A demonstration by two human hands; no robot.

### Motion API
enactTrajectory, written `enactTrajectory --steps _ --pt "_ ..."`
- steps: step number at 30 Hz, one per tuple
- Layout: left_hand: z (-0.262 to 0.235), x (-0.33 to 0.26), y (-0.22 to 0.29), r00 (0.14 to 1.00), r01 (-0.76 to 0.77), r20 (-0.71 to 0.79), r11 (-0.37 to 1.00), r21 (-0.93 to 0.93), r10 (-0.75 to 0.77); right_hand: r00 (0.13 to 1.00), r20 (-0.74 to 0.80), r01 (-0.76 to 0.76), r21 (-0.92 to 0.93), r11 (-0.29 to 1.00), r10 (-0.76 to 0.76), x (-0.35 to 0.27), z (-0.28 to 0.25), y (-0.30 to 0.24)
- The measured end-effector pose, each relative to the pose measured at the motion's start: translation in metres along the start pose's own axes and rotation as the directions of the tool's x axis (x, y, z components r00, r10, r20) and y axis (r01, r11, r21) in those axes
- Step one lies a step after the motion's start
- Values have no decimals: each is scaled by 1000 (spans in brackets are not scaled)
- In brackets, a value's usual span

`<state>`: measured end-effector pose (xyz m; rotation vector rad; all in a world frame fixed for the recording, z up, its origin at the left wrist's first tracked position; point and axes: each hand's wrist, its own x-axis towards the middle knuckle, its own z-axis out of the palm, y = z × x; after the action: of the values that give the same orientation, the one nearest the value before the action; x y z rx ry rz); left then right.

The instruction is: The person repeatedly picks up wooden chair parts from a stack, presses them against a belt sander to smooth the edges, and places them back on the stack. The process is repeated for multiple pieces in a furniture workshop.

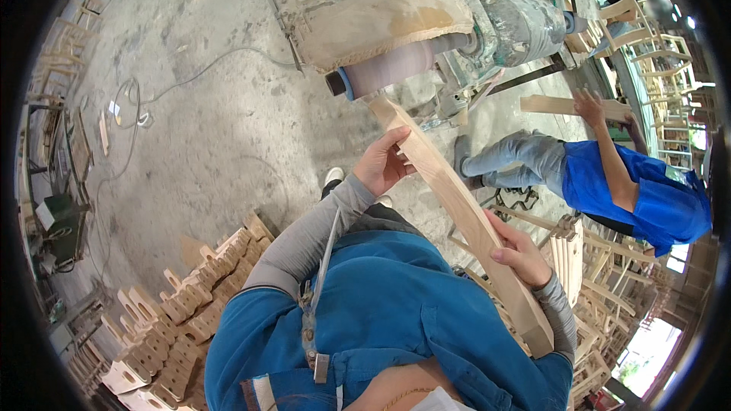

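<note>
A long, pale wooden piece (457,202) slants across the space in front of me, held in both hands. Its far end lies close to the sanding roller (392,68) of a dusty machine; whether they touch, I cannot tell. My left hand (384,163) grips the wood nearer that far end, thumb on top and fingers curled beneath. Farther down, my right hand (519,250) is closed on its right edge with the thumb over the upper face. The wood's near end reaches down beside my right forearm.
The machine's cover (388,19) and motor (525,27) stand ahead. At right, a co-worker in a blue shirt (636,183) holds a wooden board (556,105). Stacked wooden parts (171,327) lie at lower left. A cable (205,63) crosses the concrete floor. Chair frames (609,281) crowd the right.
</note>
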<state>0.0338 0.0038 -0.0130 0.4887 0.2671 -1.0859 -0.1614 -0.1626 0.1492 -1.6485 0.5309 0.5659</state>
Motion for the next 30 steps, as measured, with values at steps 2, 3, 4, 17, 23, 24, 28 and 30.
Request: enactTrajectory --steps 2,3,4,17,23,24,28,30 --pt "-3 2 -2 999 45 -11 998 41 -45 997 25 -74 265 962 70 -1 4 7" --pt "-5 4 -3 998 68 -17 996 61 -67 989 73 -149 449 881 130 0 8 9" --pt "-6 7 -4 998 55 -46 996 73 -52 975 139 -224 610 760 176 4 10 13" --pt "-13 35 18 975 -63 -199 985 160 95 943 328 -294 903 314 -61 67 36 37" --pt "-18 37 24 985 -59 -152 985 165 85 961 277 -255 899 355 -11 69 44 34" --pt "-19 37 24 985 -67 -147 984 164 91 964 267 -244 899 364 -11 69 45 33" --pt "-18 35 27 988 -47 -138 980 193 74 974 228 -208 888 409 0 66 48 29" --pt "-15 33 26 986 -49 -149 983 179 77 977 213 -194 884 424 2 63 50 27"
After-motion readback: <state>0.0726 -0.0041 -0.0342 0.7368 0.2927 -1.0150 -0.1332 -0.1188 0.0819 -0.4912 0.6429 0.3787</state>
